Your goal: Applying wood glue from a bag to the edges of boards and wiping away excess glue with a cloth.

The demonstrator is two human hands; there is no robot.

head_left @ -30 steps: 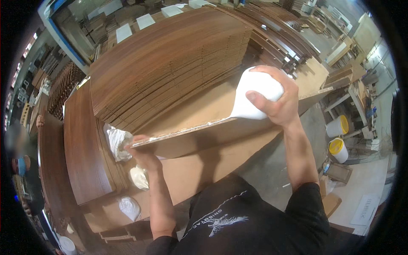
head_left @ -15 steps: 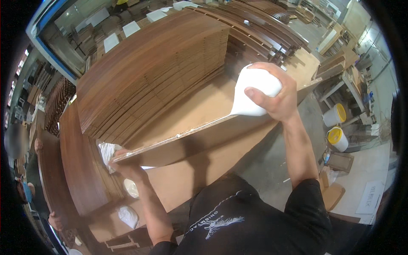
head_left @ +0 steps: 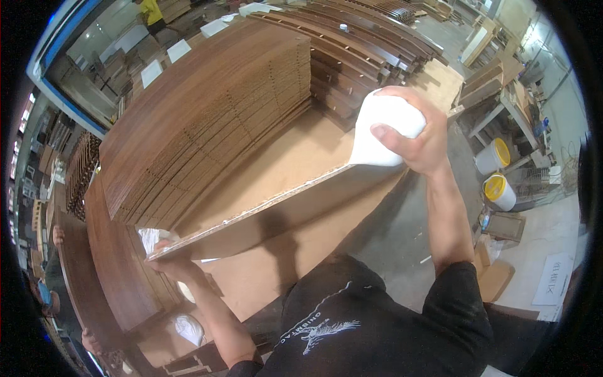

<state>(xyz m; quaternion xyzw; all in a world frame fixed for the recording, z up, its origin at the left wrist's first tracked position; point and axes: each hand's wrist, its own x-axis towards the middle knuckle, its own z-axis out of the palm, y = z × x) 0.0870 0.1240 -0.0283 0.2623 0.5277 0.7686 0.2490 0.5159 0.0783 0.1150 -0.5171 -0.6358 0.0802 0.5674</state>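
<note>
My right hand point(head_left: 426, 135) is wrapped round a white squeeze bottle point(head_left: 383, 119), held nose down. Its tip meets the top edge of a brown board point(head_left: 295, 200) standing on its long edge and slanting across in front of me. A bead of white glue point(head_left: 270, 202) runs along that edge. At the board's near-left end, my left hand point(head_left: 179, 267) grips the corner, fingers partly hidden behind it. Just behind those fingers lies a crumpled white bag or cloth point(head_left: 149, 239).
A tall stack of brown panels point(head_left: 207, 119) stands beyond the board, with dark wooden strips point(head_left: 358, 47) behind it. Another person's hand point(head_left: 91, 340) holds a panel point(head_left: 78, 270) at the left. Yellow-rimmed white buckets point(head_left: 500, 191) stand on the floor at the right.
The bottle has moved right along the board's edge, leaving a longer glue bead behind it. My left hand still grips the same end. A person in yellow shows more at the back.
</note>
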